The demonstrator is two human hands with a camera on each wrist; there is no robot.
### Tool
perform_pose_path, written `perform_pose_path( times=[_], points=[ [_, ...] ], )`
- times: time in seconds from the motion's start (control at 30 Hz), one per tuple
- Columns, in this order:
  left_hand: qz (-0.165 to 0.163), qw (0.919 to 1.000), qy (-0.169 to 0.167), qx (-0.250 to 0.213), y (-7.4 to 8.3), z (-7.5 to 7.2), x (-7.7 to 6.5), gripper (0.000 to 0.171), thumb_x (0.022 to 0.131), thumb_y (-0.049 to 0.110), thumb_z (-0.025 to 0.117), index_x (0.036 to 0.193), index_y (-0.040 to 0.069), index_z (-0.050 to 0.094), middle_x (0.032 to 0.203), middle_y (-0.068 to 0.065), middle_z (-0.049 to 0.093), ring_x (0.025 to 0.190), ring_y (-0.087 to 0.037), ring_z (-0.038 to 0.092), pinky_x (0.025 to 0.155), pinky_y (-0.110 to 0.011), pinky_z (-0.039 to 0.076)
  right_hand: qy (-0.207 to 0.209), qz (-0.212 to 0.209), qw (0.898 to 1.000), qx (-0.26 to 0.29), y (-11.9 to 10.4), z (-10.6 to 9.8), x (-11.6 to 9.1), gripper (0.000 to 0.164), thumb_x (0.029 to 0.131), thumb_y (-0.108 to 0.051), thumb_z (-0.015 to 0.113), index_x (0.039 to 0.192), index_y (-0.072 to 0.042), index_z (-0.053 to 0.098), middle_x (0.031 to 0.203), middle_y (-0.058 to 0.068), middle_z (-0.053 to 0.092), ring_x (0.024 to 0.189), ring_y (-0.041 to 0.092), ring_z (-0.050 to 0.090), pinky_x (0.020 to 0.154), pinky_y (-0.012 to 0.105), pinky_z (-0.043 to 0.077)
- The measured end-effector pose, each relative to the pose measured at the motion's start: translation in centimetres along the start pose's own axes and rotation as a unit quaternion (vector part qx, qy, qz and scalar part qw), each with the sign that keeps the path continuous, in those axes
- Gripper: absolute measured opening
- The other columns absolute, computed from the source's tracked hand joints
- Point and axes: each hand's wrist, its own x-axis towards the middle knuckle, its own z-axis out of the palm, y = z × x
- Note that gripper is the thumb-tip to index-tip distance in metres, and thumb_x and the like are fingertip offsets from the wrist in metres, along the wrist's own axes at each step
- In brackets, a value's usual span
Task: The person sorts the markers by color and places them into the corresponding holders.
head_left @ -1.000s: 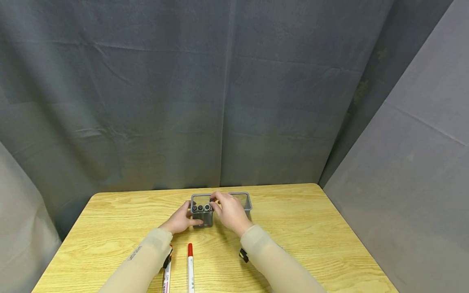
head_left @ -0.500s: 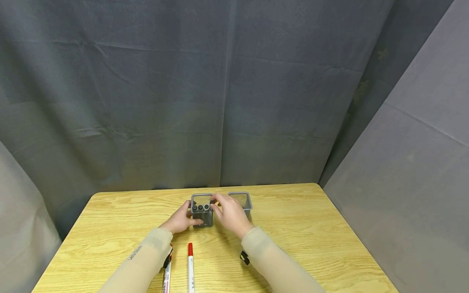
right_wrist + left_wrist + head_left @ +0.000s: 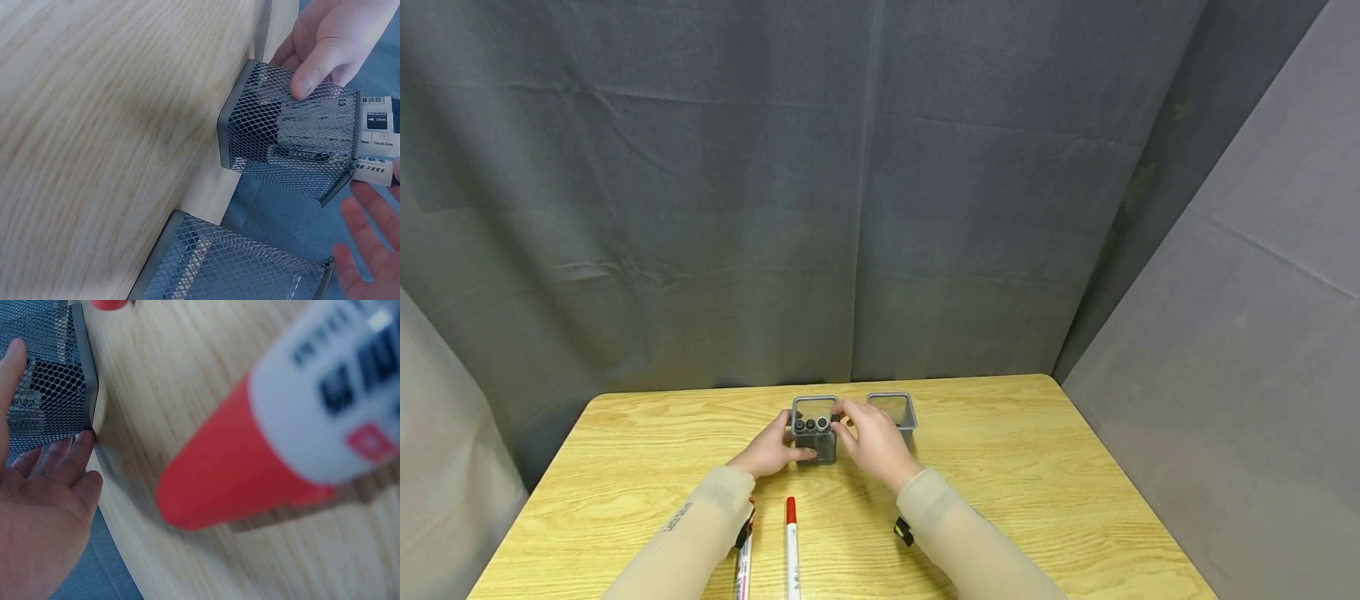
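Note:
In the head view my left hand (image 3: 766, 450) steadies a dark wire-mesh pen holder (image 3: 823, 450), thumb on its near side and fingers round its left side. Several black-capped markers (image 3: 810, 425) stand upright in a row along the holder's near wall. My right hand (image 3: 874, 442) pinches the black end of the rightmost marker (image 3: 836, 418) between thumb and fingers. In the right wrist view white marker barrels (image 3: 375, 140) stick out past the mesh holder's rim, and the right fingers (image 3: 369, 231) reach the outermost one, partly cut off by the frame's edge.
A second mesh holder (image 3: 904, 417) stands just right of the first, partly behind my right hand. Two red-capped white markers lie nearer me: one in the open (image 3: 792, 542), the other (image 3: 742, 567) beside my left sleeve. A dark grey curtain (image 3: 850, 208) hangs behind the table (image 3: 1037, 483).
My right hand has shifted very slightly right and toward me, fingers still at the rightmost marker. The left hand and the holder have hardly moved.

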Motion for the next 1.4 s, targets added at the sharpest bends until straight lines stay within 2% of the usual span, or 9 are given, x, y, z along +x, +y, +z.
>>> perform_pose_path(
  times=[0.4, 0.67, 0.97, 1.4],
  points=[
    [-0.003, 1.0000, -0.002, -0.002, -0.3, 0.1, 0.3, 0.077, 0.086, 0.010, 0.084, 0.148, -0.001, 0.040, 0.151, -0.025, 0.050, 0.141, -0.049, 0.047, 0.117, -0.061, 0.037, 0.001, -0.004, 1.000, 0.000, -0.1, 0.0, -0.4, 0.020, 0.103, -0.026, 0.066, 0.120, -0.015, 0.067, 0.116, -0.001, 0.075, 0.103, 0.020, 0.072, 0.089, 0.038, 0.059],
    [-0.008, 1.0000, 0.001, 0.002, 0.3, 0.0, -0.2, 0.076, 0.086, 0.010, 0.084, 0.147, -0.001, 0.041, 0.150, -0.025, 0.051, 0.139, -0.050, 0.049, 0.117, -0.062, 0.037, 0.004, 0.011, 1.000, 0.008, 0.0, 0.3, -0.6, 0.019, 0.103, -0.027, 0.065, 0.120, -0.018, 0.067, 0.118, -0.002, 0.075, 0.103, 0.021, 0.072, 0.090, 0.039, 0.058],
    [-0.012, 0.9999, 0.005, 0.001, -0.5, 0.0, 0.2, 0.079, 0.084, 0.012, 0.086, 0.148, 0.000, 0.041, 0.148, -0.024, 0.054, 0.139, -0.048, 0.050, 0.118, -0.061, 0.036, -0.003, 0.013, 1.000, 0.013, -0.1, 0.3, -0.7, 0.025, 0.103, -0.028, 0.065, 0.124, -0.015, 0.067, 0.122, -0.001, 0.074, 0.105, 0.020, 0.071, 0.091, 0.038, 0.058],
    [-0.010, 0.9999, 0.005, -0.004, -0.7, 0.1, 0.2, 0.080, 0.084, 0.013, 0.086, 0.148, 0.000, 0.040, 0.149, -0.023, 0.052, 0.141, -0.049, 0.047, 0.118, -0.059, 0.037, -0.002, 0.015, 1.000, 0.005, -0.2, 0.3, -0.8, 0.024, 0.104, -0.029, 0.064, 0.125, -0.017, 0.067, 0.123, -0.002, 0.074, 0.105, 0.018, 0.071, 0.094, 0.039, 0.057]
  ],
)
